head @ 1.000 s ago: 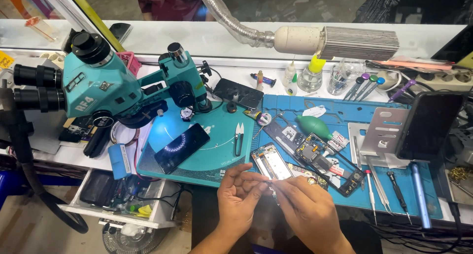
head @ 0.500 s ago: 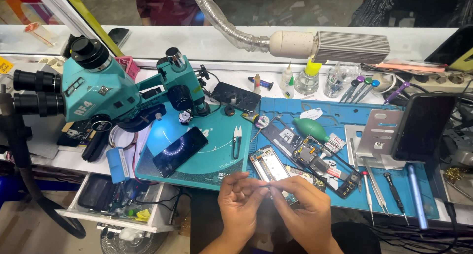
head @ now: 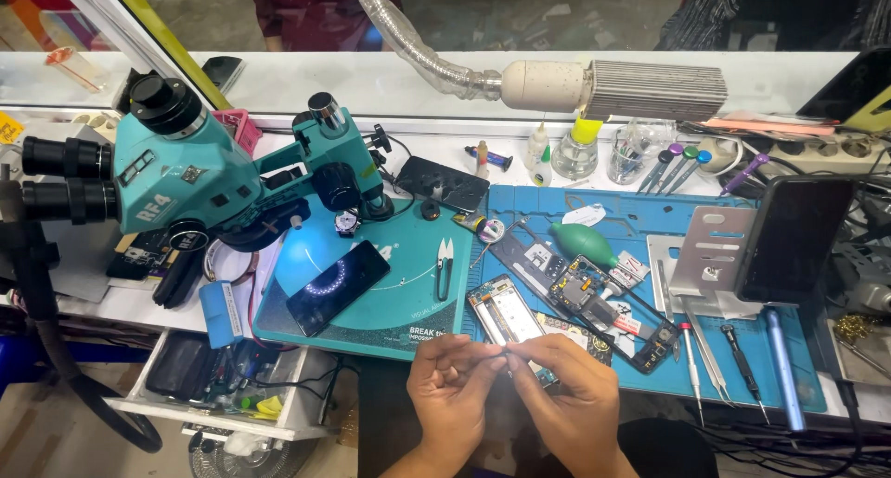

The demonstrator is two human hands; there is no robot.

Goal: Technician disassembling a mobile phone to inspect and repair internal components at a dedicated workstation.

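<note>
**Two hands pinch something tiny at the table's near edge**

The left hand [head: 452, 390] and the right hand [head: 568, 399] meet fingertip to fingertip over the near edge of the table [head: 390, 74], fingers curled narrow around a small part [head: 504, 353] held between them. It is too small and too covered by the fingers to tell what it is, or which hand truly grips it. Both wrists are cut off by the bottom of the view.

Just beyond the fingertips an opened phone [head: 506, 313] lies on the blue mat [head: 613, 209]; its near end is hidden behind the right hand. Beside it, toward the right edge, lies a second stripped phone frame [head: 608, 311], its inner parts hard to read. On the teal mat [head: 399, 297] toward the left rests a dark phone [head: 336, 286] with a lit ring reflected on its screen, under the teal microscope [head: 200, 176]. Small snips [head: 445, 266] lie between the mats. At the right, a black phone [head: 795, 237] leans on a metal stand [head: 710, 260].
</note>
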